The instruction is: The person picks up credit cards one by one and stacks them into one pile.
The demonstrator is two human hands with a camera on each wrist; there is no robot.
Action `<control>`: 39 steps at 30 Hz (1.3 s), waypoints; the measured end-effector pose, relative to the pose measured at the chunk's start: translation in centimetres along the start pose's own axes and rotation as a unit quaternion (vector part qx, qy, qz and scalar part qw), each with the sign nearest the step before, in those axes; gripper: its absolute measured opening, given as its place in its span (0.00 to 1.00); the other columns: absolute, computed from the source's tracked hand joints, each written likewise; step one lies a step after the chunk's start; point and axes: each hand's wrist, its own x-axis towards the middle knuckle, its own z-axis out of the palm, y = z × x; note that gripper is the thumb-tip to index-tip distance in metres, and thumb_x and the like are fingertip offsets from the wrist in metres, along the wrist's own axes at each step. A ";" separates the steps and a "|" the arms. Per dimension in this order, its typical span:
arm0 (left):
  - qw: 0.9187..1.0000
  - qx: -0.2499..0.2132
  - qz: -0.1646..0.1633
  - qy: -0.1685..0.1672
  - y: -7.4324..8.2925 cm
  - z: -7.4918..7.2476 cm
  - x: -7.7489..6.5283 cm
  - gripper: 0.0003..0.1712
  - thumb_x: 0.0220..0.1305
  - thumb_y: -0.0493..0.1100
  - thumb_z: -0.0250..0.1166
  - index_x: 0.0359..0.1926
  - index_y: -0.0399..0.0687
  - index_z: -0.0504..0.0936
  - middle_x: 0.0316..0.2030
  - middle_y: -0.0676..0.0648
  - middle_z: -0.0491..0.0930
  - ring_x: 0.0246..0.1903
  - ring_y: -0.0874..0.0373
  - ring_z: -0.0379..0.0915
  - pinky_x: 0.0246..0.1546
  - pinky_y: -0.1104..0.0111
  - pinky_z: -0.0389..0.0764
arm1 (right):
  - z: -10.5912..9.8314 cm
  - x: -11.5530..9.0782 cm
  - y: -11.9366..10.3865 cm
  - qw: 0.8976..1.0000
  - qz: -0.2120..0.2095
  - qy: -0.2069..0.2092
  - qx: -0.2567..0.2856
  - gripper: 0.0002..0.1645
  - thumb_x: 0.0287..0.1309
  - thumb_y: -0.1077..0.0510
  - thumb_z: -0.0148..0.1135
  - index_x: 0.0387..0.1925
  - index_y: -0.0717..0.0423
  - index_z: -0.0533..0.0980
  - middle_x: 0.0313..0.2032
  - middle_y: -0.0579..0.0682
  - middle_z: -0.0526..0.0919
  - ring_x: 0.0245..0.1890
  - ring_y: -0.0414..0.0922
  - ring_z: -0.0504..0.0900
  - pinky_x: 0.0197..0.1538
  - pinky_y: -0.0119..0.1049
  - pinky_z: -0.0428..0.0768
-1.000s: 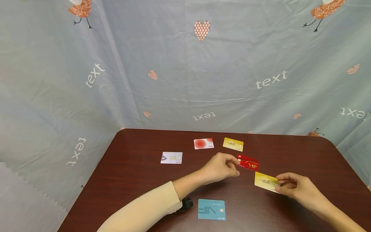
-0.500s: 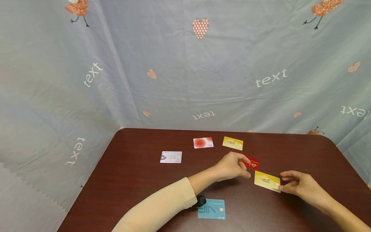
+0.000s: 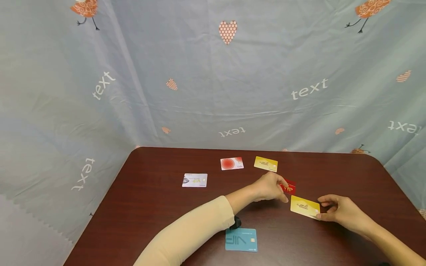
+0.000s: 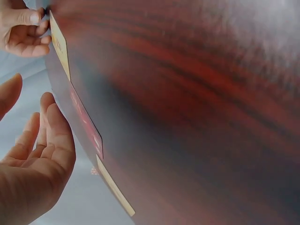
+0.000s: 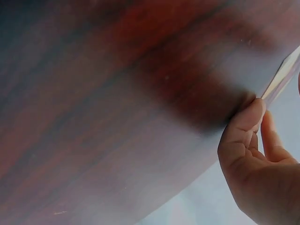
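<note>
My left hand (image 3: 270, 187) hovers by a red VIP card (image 3: 290, 187) and covers its left part in the head view. In the left wrist view its thumb and relaxed fingers stand apart, beside the red card (image 4: 86, 119) with nothing between them. A yellow card (image 3: 304, 207) lies on the table just in front of the red one, their corners close together. At its right end is my right hand (image 3: 346, 214), thumb tip at the lower corner and fingers loosely spread. The right wrist view has the thumb (image 5: 251, 115) right at the card's edge.
Farther back on the dark red-brown table (image 3: 159, 221) lie a second yellow card (image 3: 266, 164), a white card with red circles (image 3: 232, 163) and a silver VIP card (image 3: 195, 180). A blue VIP card (image 3: 241, 240) lies near the front. A printed curtain (image 3: 199, 103) hangs behind.
My left hand has shifted right over the red card, hiding more of it. My right hand's fingers have loosened from the yellow card, which stays in place.
</note>
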 end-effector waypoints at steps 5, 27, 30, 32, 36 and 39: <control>1.000 -0.006 -0.017 -0.004 0.3 -0.1 0.5 0.21 0.53 0.27 0.78 0.49 0.36 0.85 0.17 0.50 0.76 0.18 0.58 0.70 0.19 0.73 0.71 | 0.3 0.3 0.1 1.000 -0.011 0.010 -0.006 0.41 0.51 0.55 0.83 0.61 0.73 0.75 0.50 0.59 0.79 0.35 0.47 0.75 0.34 0.32 0.79; 0.999 0.015 -0.049 -0.013 -0.2 1.7 1.7 0.18 0.50 0.24 0.79 0.42 0.39 0.86 0.19 0.46 0.79 0.19 0.57 0.75 0.20 0.70 0.77 | 0.6 0.6 0.5 0.999 -0.042 0.013 -0.025 0.34 0.47 0.60 0.84 0.54 0.69 0.79 0.43 0.55 0.78 0.29 0.45 0.71 0.29 0.31 0.75; 0.998 0.026 -0.049 -0.015 -0.3 2.0 1.7 0.18 0.50 0.25 0.79 0.42 0.39 0.86 0.19 0.48 0.79 0.18 0.58 0.73 0.19 0.71 0.77 | 0.7 0.6 0.5 0.999 -0.047 0.010 -0.020 0.33 0.47 0.61 0.84 0.54 0.69 0.80 0.42 0.55 0.78 0.28 0.44 0.71 0.29 0.31 0.75; 0.998 0.033 -0.047 -0.016 -0.4 2.2 1.7 0.18 0.49 0.25 0.80 0.42 0.39 0.87 0.20 0.48 0.79 0.18 0.59 0.72 0.18 0.72 0.76 | 0.7 0.6 0.5 0.999 -0.049 0.008 -0.018 0.33 0.47 0.61 0.84 0.53 0.68 0.80 0.42 0.55 0.78 0.28 0.44 0.71 0.29 0.31 0.75; 0.997 0.072 -0.034 -0.010 -0.5 2.5 1.9 0.19 0.48 0.27 0.81 0.43 0.40 0.88 0.28 0.52 0.84 0.20 0.63 0.73 0.21 0.74 0.77 | 0.6 0.6 0.6 0.999 -0.049 0.006 -0.017 0.32 0.47 0.61 0.84 0.53 0.68 0.80 0.42 0.55 0.77 0.28 0.44 0.71 0.29 0.31 0.75; 0.990 0.143 -0.011 0.003 -0.7 2.9 2.1 0.19 0.46 0.31 0.84 0.42 0.44 0.90 0.35 0.56 0.87 0.27 0.67 0.74 0.30 0.77 0.77 | 0.6 0.6 0.6 0.999 -0.049 0.003 -0.015 0.32 0.47 0.62 0.84 0.53 0.68 0.80 0.42 0.55 0.77 0.28 0.44 0.71 0.29 0.31 0.75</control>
